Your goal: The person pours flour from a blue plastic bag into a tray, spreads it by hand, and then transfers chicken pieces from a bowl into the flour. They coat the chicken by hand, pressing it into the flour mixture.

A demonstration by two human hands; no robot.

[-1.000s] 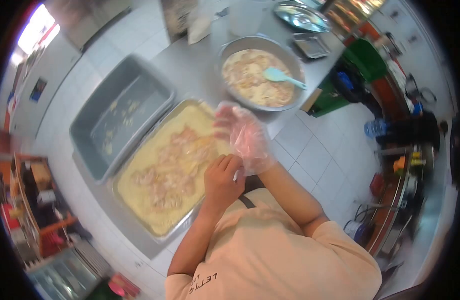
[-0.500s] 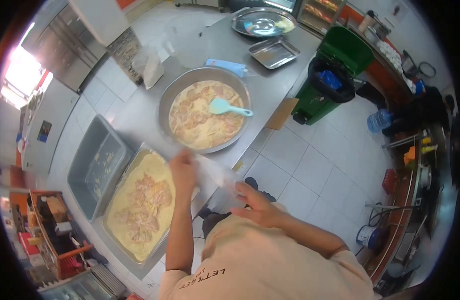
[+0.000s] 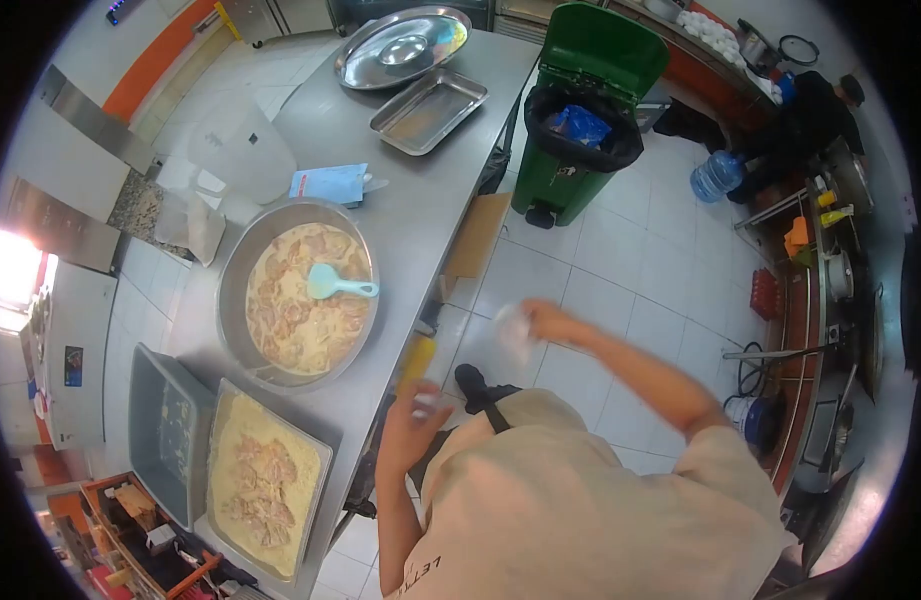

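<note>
Right hand [image 3: 550,322] clenched on crumpled glove [image 3: 513,335], out over floor, 3 o'clock of table [image 3: 420,210]. Left hand [image 3: 408,420] blurred at table edge, grip unclear. Step likely glove disposal; bin [image 3: 580,110] at 12 o'clock, well apart, calls for longer reach.

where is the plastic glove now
Head view: the plastic glove looks bunched in the right hand, over the tiled floor right of the steel table, short of the green bin.

Glossy steel table [image 3: 420,205], shiny metal bowl [image 3: 226,300], thin clear plastic glove [image 3: 514,332]
</note>
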